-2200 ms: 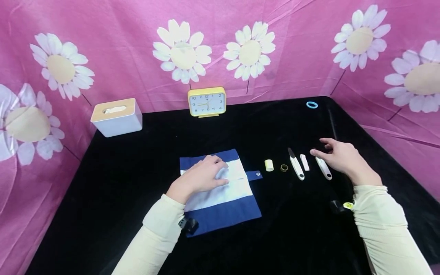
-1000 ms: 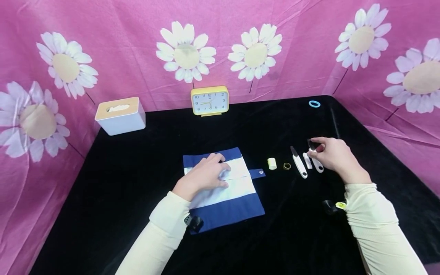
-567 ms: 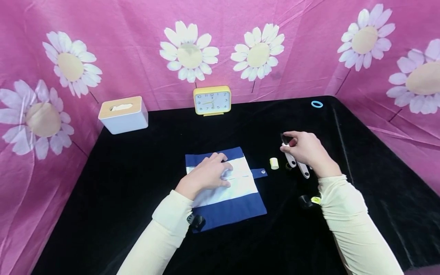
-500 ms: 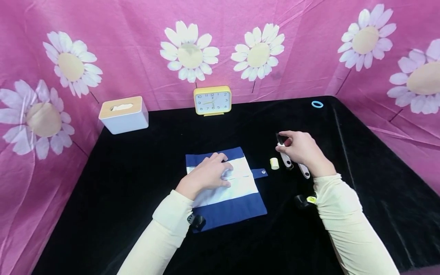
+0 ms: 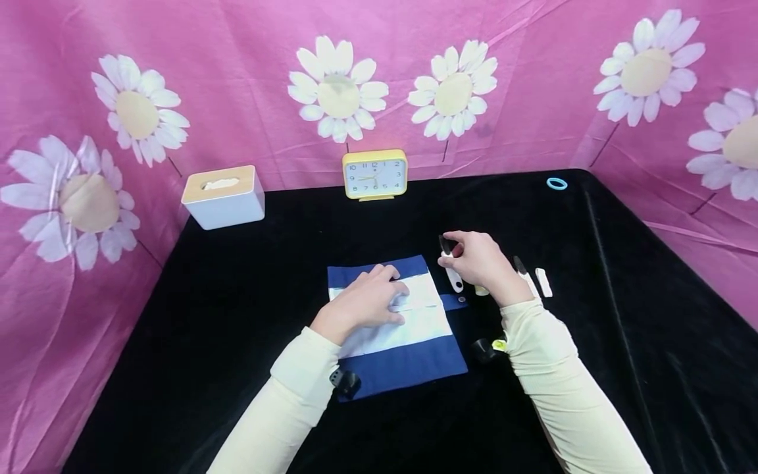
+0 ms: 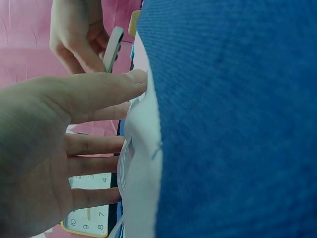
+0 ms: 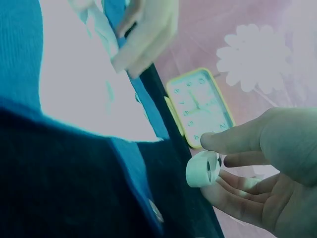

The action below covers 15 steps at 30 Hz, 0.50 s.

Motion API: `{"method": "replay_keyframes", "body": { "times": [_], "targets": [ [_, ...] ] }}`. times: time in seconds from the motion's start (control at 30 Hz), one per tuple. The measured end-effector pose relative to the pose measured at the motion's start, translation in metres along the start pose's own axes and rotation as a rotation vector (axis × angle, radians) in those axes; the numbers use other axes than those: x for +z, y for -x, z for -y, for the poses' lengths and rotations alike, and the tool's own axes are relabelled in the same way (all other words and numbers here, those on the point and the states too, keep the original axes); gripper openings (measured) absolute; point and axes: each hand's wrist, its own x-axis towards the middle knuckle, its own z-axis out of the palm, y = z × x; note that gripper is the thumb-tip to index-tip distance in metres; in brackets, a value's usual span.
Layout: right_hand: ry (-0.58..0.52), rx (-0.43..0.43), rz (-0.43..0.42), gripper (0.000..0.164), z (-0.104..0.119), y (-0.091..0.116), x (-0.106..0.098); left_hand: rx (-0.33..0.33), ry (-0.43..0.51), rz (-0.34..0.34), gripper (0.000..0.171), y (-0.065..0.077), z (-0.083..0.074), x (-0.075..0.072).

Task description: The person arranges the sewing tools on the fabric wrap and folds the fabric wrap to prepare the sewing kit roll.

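Left hand resting on a flat rectangular navy fabric case with a white central band; its fingers are spread, their tips against the white fabric. Right hand with thumb and fingers pinching a slim white-handled tool with a dark tip. The tool is raised above the black-covered worktop, near the case's navy tab with a round metal snap. Beneath the right wrist, a pale yellow cylinder, partly hidden. Farther right, a second white-handled tool with a dark tip, partly covered by the arm, and just beside it a small white bar. Rear of the worktop, from left: a white tissue box with a wood-coloured lid, a yellow-framed rectangular clock and, well apart, a light-blue ring. Behind these hangs a pink backdrop printed with white daisies.
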Motion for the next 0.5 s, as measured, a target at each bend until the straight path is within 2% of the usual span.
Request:
{"method": "replay_keyframes", "body": {
  "times": [0.5],
  "targets": [
    [-0.051, -0.005, 0.016, 0.059, 0.011, -0.010, 0.029, -0.006, -0.043, 0.006, 0.048, -0.002, -0.001, 0.001]
  ]
}}
